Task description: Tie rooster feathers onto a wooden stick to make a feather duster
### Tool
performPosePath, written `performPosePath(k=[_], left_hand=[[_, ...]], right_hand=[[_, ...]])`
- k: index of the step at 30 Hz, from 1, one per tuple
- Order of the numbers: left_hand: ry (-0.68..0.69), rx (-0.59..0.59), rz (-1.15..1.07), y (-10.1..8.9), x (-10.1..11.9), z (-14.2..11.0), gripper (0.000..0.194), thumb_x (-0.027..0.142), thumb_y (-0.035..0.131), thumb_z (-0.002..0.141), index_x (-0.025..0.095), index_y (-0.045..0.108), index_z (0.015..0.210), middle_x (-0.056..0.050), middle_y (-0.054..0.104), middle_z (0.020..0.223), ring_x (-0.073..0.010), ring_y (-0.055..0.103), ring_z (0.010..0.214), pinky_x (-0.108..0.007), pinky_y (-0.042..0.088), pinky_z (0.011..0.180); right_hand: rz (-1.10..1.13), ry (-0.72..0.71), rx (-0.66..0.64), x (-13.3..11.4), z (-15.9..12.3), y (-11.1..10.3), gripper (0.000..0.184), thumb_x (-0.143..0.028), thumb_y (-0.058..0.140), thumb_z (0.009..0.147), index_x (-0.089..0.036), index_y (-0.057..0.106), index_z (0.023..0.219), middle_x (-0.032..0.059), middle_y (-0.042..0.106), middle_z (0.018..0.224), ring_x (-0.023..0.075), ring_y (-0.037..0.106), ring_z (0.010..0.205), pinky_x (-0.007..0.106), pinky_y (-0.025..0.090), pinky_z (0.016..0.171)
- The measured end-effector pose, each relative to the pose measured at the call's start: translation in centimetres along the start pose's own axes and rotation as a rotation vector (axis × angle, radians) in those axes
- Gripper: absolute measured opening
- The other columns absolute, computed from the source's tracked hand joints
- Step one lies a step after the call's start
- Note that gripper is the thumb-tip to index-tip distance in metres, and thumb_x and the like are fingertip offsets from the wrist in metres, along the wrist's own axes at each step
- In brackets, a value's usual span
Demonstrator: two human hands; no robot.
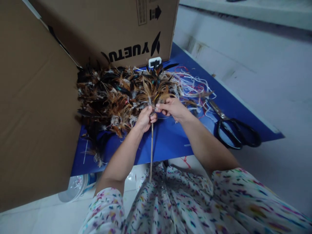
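My left hand (145,119) is closed around the upper part of a thin stick (152,139), whose lower end reaches down to my lap. Brown and dark feathers (152,86) fan out from the stick's top, just above my fingers. Beside it, my right hand (172,108) pinches at the base of the feathers; what lies between its fingertips is too small to make out. A large heap of brown and black feathers (107,97) covers the table behind and left of my hands.
Black-handled scissors (234,128) lie at the blue table's (168,139) right edge. White and pink strings (195,87) are tangled behind my right hand. Cardboard boxes (122,26) stand at the back and left (36,107). A bucket (73,190) is on the floor.
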State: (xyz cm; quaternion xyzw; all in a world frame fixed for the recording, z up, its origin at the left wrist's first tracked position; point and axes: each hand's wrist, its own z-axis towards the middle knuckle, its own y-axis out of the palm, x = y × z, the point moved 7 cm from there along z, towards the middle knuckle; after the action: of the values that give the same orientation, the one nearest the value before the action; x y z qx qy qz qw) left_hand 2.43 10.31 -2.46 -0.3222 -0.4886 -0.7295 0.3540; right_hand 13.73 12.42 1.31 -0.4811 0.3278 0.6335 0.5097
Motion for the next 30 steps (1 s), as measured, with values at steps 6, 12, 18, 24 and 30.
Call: performPosePath(k=[6, 12, 18, 24, 30], left_hand=[[-0.017, -0.018, 0.015, 0.2, -0.2, -0.1, 0.019, 0.024, 0.051, 0.094, 0.013, 0.054, 0.079, -0.002, 0.057, 0.073, -0.0025, 0.040, 0.045, -0.014, 0.027, 0.039], [-0.021, -0.031, 0.046, 0.6, -0.1, -0.3, 0.020, 0.026, 0.051, 0.094, 0.013, 0.055, 0.080, -0.002, 0.057, 0.073, -0.0031, 0.042, 0.045, -0.015, 0.028, 0.039], [-0.021, -0.034, 0.047, 0.6, 0.0, -0.3, 0.018, 0.026, 0.055, 0.092, 0.012, 0.056, 0.080, -0.002, 0.058, 0.074, -0.0033, 0.042, 0.046, -0.016, 0.028, 0.039], [-0.029, -0.025, 0.039, 0.5, 0.0, -0.4, 0.016, 0.025, 0.063, 0.087, 0.012, 0.057, 0.078, 0.000, 0.054, 0.073, -0.0025, 0.041, 0.047, -0.015, 0.028, 0.040], [-0.029, -0.034, 0.037, 0.6, 0.0, -0.4, 0.019, 0.024, 0.065, 0.085, 0.012, 0.054, 0.076, 0.001, 0.049, 0.072, -0.0015, 0.037, 0.048, -0.014, 0.026, 0.040]], right_hand=[[0.034, -0.021, 0.021, 0.6, 0.3, 0.1, 0.029, -0.025, 0.081, 0.064, -0.014, 0.054, 0.062, -0.0008, 0.060, 0.053, 0.0030, 0.043, 0.039, 0.015, 0.028, 0.034], [0.039, -0.024, 0.027, 0.5, 0.1, 0.3, 0.039, -0.033, 0.086, 0.058, -0.015, 0.052, 0.062, -0.0008, 0.059, 0.052, 0.0036, 0.042, 0.040, 0.015, 0.026, 0.034], [0.047, 0.023, 0.036, 0.7, 0.0, 0.4, 0.034, -0.028, 0.084, 0.062, -0.014, 0.053, 0.061, -0.0012, 0.057, 0.050, 0.0025, 0.039, 0.039, 0.015, 0.024, 0.035], [0.127, 0.096, -0.036, 1.4, 0.4, 0.8, 0.038, -0.028, 0.086, 0.060, -0.014, 0.051, 0.060, -0.0013, 0.056, 0.050, 0.0018, 0.035, 0.038, 0.015, 0.020, 0.033], [0.109, 0.129, -0.044, 1.7, 0.4, 0.6, 0.036, -0.029, 0.087, 0.061, -0.013, 0.055, 0.058, -0.0014, 0.055, 0.050, 0.0018, 0.037, 0.038, 0.015, 0.022, 0.031]])
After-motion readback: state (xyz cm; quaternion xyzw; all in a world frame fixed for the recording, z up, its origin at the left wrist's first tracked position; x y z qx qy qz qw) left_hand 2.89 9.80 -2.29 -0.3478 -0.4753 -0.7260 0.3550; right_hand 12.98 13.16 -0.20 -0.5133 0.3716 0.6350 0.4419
